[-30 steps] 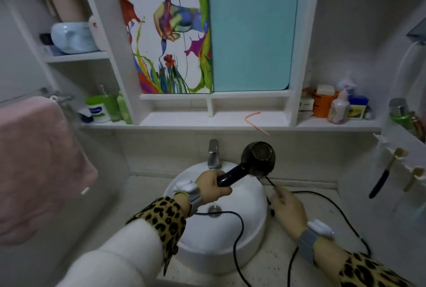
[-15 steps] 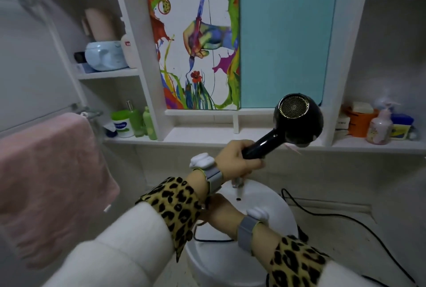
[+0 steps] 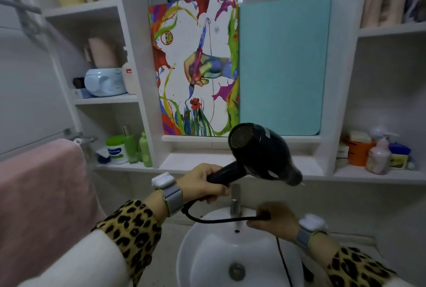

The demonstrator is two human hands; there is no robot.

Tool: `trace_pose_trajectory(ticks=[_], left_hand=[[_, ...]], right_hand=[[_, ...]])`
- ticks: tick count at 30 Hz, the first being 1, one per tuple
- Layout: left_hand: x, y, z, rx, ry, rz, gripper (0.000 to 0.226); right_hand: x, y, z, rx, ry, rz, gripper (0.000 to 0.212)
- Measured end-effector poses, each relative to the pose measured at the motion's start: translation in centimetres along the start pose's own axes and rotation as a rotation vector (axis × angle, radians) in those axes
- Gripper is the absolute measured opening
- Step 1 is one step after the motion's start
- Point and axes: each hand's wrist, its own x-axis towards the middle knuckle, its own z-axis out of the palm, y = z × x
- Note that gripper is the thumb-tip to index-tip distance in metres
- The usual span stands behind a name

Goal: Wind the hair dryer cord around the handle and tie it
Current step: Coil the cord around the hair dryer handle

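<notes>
Hair dryer, black, is held up above the white sink, in front of the shelf below the painted panel and the teal panel. Left hand is clamped around the handle, which slopes down to the left from the body; the grille end faces up and left, the nozzle down and right. Cord leaves the bottom of the handle beside the left hand, dips in a curve and runs nearly level to the right, in front of the tap. Right hand, lower and to the right of the left hand, is closed on the cord; the picture is blurred there, so the exact finger hold cannot be told. Below that hand the cord drops thin and dark past the sink's right rim. No turn of cord lies around the handle. Pink towel hangs at left.
</notes>
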Motion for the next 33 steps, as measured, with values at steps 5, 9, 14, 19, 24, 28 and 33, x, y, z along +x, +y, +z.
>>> trace_pose_trajectory(ticks=[5, 9, 14, 19, 24, 28, 33], left_hand=[[-0.3, -0.5, -2.5, 0.140, -0.101, -0.013, 0.010], [0.4, -1.4, -1.7, 0.326, -0.193, 0.030, 0.017], [1.9, -3.6, 0.6, 0.614, -0.260, 0.055, 0.028], [3.3, -5.9, 1.6, 0.722, -0.188, -0.061, 0.033], [3.1, -6.9, 2.6, 0.519, -0.124, -0.113, 0.023], [2.7, -6.5, 3.2, 0.387, -0.117, -0.186, 0.019], [2.2, -6.5, 3.8, 0.225, -0.069, -0.237, 0.043]], right_hand=[[0.1, 4.7, -5.2, 0.037, 0.092, 0.162, 0.034], [1.3, 5.7, -8.5, -0.126, 0.196, 0.117, 0.049], [2.8, 3.6, -10.9, -0.253, 0.274, 0.115, 0.044], [1.5, 1.1, -10.4, -0.052, 0.217, 0.048, 0.020], [0.2, 0.2, -9.3, 0.270, 0.157, 0.028, 0.043], [-0.7, -0.1, -10.1, 0.478, 0.131, 0.023, 0.079], [-1.1, -0.3, -9.6, 0.267, -0.024, -0.131, 0.071]])
